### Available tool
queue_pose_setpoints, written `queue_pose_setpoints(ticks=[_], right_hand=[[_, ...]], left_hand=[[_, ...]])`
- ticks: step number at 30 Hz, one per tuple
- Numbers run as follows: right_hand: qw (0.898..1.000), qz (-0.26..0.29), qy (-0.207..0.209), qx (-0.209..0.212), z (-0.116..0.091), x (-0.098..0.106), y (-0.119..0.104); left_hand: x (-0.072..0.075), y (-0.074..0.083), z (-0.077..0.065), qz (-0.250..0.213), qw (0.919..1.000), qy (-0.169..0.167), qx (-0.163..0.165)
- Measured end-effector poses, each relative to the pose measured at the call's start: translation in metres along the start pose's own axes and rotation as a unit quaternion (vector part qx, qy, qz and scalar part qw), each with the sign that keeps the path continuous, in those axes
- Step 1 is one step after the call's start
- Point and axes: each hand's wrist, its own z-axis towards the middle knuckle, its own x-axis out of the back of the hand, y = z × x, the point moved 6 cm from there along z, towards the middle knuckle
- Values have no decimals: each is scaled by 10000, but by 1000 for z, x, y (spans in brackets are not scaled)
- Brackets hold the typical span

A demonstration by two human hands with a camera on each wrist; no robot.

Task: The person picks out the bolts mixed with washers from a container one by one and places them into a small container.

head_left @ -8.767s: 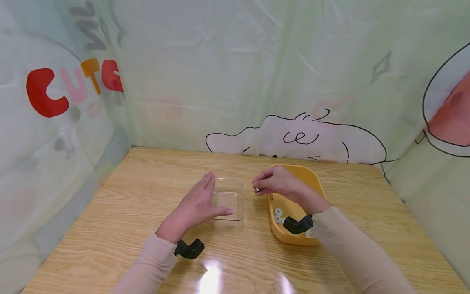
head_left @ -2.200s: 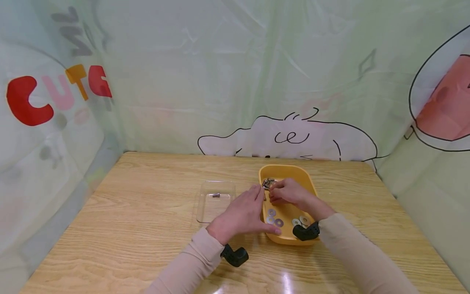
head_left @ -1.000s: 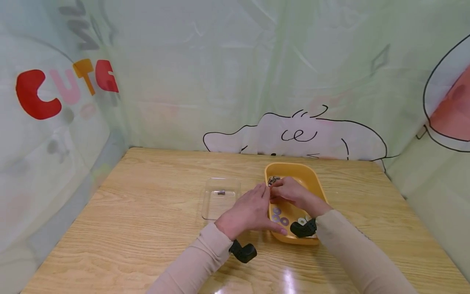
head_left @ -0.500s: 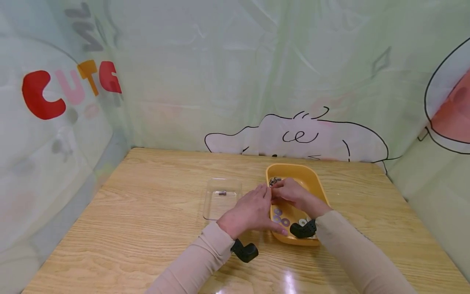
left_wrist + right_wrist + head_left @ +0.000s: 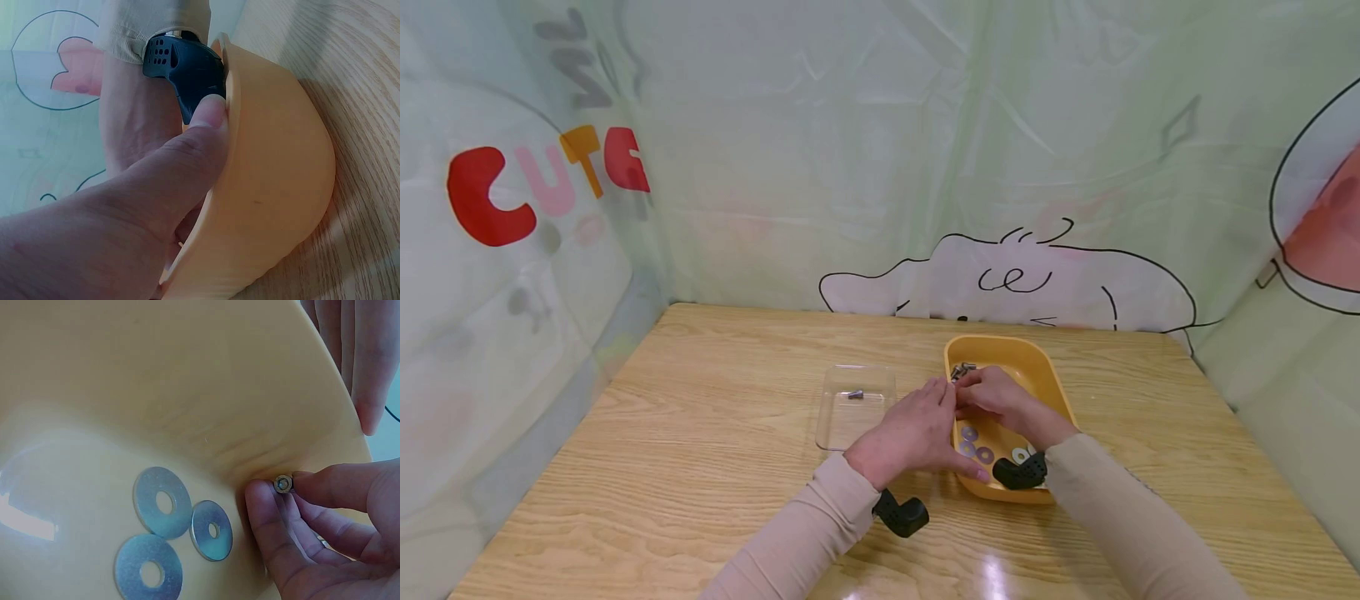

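Observation:
My right hand (image 5: 1000, 396) is down inside the yellow tray (image 5: 1037, 358), by its left wall. In the right wrist view, its thumb and finger pinch a socket head screw (image 5: 283, 483), with the hex recess facing the camera. My left hand (image 5: 913, 433) rests along the tray's left rim, fingers straight, and its thumb (image 5: 209, 112) lies against the rim in the left wrist view. Several more screws (image 5: 961, 369) lie in the tray's far left corner, partly hidden by the hands. Left of the hands stands a clear plastic box (image 5: 831, 425) with a screw (image 5: 855, 395) in it.
Flat washers lie in the near part of the tray, among them a washer (image 5: 150, 569) close to my right hand; other washers (image 5: 1020, 455) sit partly behind the wrist camera. Wooden table (image 5: 662, 467) surrounds both containers, and a printed curtain (image 5: 737, 167) hangs behind.
Since the oldest frame, my left hand has moved from the clear box to the tray rim, my right hand has gone into the tray, and a screw shows in the box. Lately both barely move.

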Motion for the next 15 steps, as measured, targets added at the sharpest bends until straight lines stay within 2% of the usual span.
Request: queue_pose_setpoints(ticks=[15], right_hand=[[9990, 402, -176, -19, 2, 2, 4]], left_hand=[[0, 1, 0, 33, 10000, -27, 36]])
